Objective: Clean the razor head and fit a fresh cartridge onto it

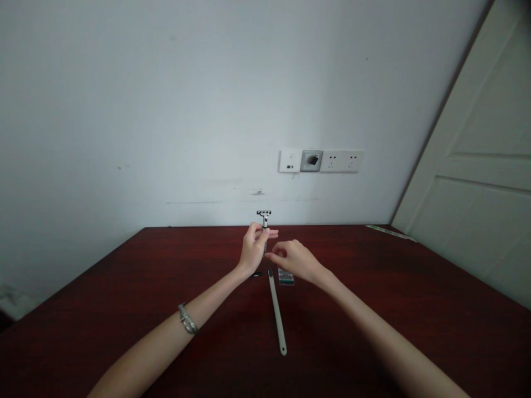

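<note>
A: What do we find in the hands?

B: Near the centre of the frame, we see the left hand (251, 249) holding a razor (265, 220) upright, head at the top, above the table (124, 298). The thumb presses the handle while some fingers stretch out to the right.

A: And the other hand?

B: Just right of centre, we see the right hand (301, 258) with thumb and fingers curled to a narrow gap, close to the handle's lower end. We cannot tell whether it touches or grips anything.

A: How far along do we judge things to be?

B: The razor is picked up, and its head appears to be on the handle. We cannot tell whether anything about it remains to be fixed. Below the hands, lower centre, a long pale stick (277, 315) lies on the table, unheld. A small clear box (286, 278) lies beside its far end, and a small black piece (258, 274) left of it; neither appears to be held.
</note>
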`<state>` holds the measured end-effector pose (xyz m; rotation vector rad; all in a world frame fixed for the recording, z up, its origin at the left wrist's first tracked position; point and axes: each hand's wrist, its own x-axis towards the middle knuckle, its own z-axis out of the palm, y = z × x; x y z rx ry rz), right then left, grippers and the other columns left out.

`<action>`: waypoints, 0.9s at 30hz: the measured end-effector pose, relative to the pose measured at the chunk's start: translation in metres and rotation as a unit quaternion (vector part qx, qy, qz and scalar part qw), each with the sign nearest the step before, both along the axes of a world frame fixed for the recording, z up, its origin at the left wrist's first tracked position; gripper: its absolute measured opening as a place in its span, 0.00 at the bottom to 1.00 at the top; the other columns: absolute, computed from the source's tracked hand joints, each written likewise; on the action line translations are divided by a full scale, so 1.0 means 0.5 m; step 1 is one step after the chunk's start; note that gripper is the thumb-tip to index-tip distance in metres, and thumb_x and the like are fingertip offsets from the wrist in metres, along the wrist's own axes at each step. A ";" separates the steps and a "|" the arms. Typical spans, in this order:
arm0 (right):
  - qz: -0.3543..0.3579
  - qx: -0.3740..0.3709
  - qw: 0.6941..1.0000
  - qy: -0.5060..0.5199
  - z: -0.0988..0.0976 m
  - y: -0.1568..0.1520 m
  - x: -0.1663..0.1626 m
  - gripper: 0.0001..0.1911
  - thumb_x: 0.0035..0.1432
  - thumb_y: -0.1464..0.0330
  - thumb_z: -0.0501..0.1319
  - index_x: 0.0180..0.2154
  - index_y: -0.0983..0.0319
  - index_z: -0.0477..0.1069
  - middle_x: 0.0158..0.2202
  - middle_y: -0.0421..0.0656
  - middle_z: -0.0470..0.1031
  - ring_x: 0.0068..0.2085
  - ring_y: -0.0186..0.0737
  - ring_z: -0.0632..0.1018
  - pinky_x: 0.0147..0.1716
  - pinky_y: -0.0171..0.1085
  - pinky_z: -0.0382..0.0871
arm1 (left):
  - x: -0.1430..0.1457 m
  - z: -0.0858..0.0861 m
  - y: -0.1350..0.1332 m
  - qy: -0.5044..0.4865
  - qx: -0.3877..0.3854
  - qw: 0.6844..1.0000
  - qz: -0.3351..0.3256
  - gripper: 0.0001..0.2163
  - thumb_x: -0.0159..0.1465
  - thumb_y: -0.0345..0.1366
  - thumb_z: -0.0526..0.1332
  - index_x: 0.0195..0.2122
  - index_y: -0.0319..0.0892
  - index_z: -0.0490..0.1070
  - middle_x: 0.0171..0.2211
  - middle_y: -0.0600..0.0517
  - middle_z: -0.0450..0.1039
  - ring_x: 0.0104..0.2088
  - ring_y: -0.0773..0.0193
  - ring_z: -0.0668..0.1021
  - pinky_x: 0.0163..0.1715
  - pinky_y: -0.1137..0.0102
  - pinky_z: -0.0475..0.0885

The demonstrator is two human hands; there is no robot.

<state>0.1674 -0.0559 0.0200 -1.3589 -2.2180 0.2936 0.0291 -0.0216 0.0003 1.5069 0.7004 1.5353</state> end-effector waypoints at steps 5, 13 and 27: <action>-0.052 0.032 0.998 -0.017 -0.005 -0.007 -0.024 0.15 0.57 0.58 0.56 0.24 0.60 0.72 0.26 0.42 0.77 0.27 0.37 0.75 0.23 0.32 0.55 | 0.008 0.001 -0.009 -0.003 -0.023 1.000 -0.021 0.11 0.61 0.41 0.59 0.32 0.42 0.58 0.33 0.46 0.78 0.37 0.56 0.80 0.40 0.61 0.73; -0.090 0.045 0.994 -0.042 -0.012 -0.006 -0.033 0.14 0.56 0.59 0.56 0.25 0.60 0.70 0.26 0.44 0.76 0.28 0.41 0.76 0.24 0.33 0.55 | 0.016 0.010 -0.018 -0.026 -0.043 0.998 -0.029 0.12 0.59 0.41 0.60 0.32 0.41 0.58 0.32 0.45 0.78 0.35 0.57 0.81 0.40 0.61 0.73; 0.116 -0.200 0.936 0.264 -0.001 -0.003 -0.025 0.17 0.58 0.57 0.54 0.26 0.63 0.64 0.24 0.42 0.72 0.22 0.33 0.74 0.17 0.30 0.64 | -0.019 0.053 -0.006 0.022 -0.093 0.994 -0.058 0.17 0.56 0.41 0.64 0.42 0.37 0.65 0.29 0.45 0.79 0.31 0.58 0.80 0.37 0.65 0.71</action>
